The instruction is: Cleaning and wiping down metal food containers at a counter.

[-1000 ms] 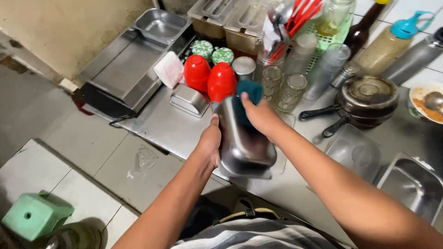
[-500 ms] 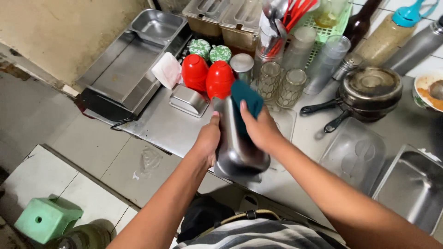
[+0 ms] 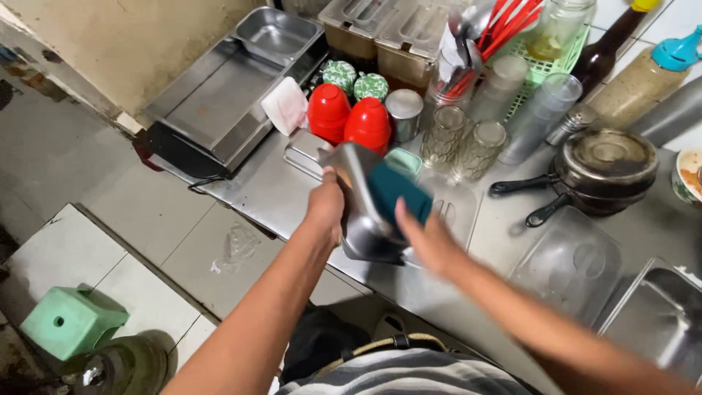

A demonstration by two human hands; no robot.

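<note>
My left hand (image 3: 326, 207) grips the left rim of a rectangular steel container (image 3: 358, 223), held tilted above the steel counter (image 3: 270, 194). My right hand (image 3: 428, 238) presses a teal sponge (image 3: 398, 192) against the container's inside wall, and part of that hand is blurred. Just behind the container stand two red domed lids (image 3: 349, 117) and upturned drinking glasses (image 3: 464, 139).
A flat steel tray (image 3: 212, 99) with a small pan lies at the back left. A basket of red utensils (image 3: 497, 33), bottles, and stacked dark pans (image 3: 599, 168) crowd the back right. A steel bin (image 3: 658, 314) sits at the right. A green stool (image 3: 69, 322) stands on the tiled floor.
The container has tipped from bottom-up to more upright, showing its inside. My right hand slid down from its top edge and now holds the sponge inside it.
</note>
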